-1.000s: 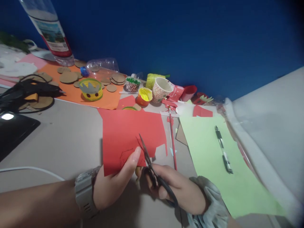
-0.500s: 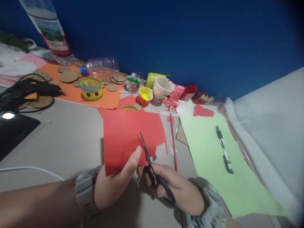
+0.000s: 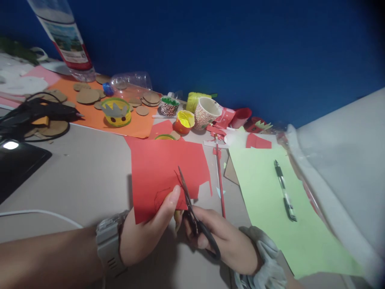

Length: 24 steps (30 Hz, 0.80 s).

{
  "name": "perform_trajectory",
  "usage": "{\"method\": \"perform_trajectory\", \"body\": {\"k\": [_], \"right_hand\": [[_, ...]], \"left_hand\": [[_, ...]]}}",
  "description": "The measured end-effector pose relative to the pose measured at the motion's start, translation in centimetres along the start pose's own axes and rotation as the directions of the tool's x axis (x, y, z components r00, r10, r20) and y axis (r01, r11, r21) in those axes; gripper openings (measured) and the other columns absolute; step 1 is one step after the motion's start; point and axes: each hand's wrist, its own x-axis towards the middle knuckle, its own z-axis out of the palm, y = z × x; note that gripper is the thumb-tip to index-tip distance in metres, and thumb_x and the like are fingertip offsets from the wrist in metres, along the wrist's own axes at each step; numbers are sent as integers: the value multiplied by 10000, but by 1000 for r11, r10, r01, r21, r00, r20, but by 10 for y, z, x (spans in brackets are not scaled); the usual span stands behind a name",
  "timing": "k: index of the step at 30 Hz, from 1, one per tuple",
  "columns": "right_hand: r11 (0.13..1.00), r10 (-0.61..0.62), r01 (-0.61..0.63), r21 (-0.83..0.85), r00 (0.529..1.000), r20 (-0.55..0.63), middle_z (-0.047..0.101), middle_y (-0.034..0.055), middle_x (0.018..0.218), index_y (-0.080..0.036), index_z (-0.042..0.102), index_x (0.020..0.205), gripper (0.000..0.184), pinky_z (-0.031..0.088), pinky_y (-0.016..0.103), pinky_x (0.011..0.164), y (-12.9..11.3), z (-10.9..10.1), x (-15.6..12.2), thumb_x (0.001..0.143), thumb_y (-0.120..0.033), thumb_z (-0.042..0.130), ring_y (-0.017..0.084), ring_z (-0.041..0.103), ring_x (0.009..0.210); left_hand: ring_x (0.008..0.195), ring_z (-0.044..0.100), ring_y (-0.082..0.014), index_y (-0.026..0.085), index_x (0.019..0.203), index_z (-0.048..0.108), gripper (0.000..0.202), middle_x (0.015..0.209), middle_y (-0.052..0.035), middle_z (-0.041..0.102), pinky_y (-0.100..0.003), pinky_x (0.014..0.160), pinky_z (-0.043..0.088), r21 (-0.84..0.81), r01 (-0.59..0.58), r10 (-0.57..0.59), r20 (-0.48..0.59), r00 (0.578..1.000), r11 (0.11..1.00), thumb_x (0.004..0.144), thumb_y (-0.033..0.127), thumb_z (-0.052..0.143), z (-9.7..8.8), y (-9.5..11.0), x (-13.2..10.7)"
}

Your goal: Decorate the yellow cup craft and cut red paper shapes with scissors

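Note:
A sheet of red paper (image 3: 162, 164) with a dark drawn outline near its lower edge is pinched in my left hand (image 3: 150, 233), thumb on top. The fingers of that hand under the sheet are hidden. My right hand (image 3: 222, 241) grips a pair of scissors (image 3: 190, 204) with dark handles. Their blades lie over the red paper just right of my left thumb, tips pointing away from me and slightly apart. Something small and yellowish (image 3: 178, 220) shows below the paper between my hands; I cannot make out what it is.
Light green paper (image 3: 261, 188) with a pen (image 3: 284, 190) lies to the right, beside a thin paintbrush (image 3: 220, 176). Behind stand decorated paper cups (image 3: 207, 113) and a yellow crowned piece (image 3: 117, 114). A glue gun (image 3: 42, 110), black device (image 3: 21, 168) and tall bottle (image 3: 66, 40) are left.
The scissor blades have closed slightly, and the handles have drawn a little closer together. My left hand keeps its hold on the red paper. The whole view has shifted very slightly.

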Motion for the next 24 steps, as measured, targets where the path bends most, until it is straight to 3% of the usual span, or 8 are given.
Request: {"method": "perform_trajectory", "body": {"k": [11,20,24], "right_hand": [[997,36,-37,-75,999,-15,525,-2,721,-173,501,791,535,363,238,591,-5,-5,-3,798,-704,567,128,450,642],[996,60,-62,-67,998,-20,552,7,726,-167,517,796,441,385,243,604,-5,-5,-4,835,-594,622,136,483,654],[994,75,-77,-81,997,-19,546,0,708,-161,527,794,522,373,232,578,-7,-6,-5,798,-679,598,128,471,633]], "left_hand": [[666,673,-139,233,582,580,388,620,10,687,-227,822,531,-33,-24,28,117,993,999,932,223,413,-3,-4,1],[641,653,-126,221,590,534,342,602,24,638,-233,804,532,-41,-25,26,27,999,999,922,222,454,0,-8,-4],[532,592,-108,222,522,486,399,506,44,567,-219,771,536,-56,-11,13,33,999,998,919,235,447,1,-4,-1]]}}
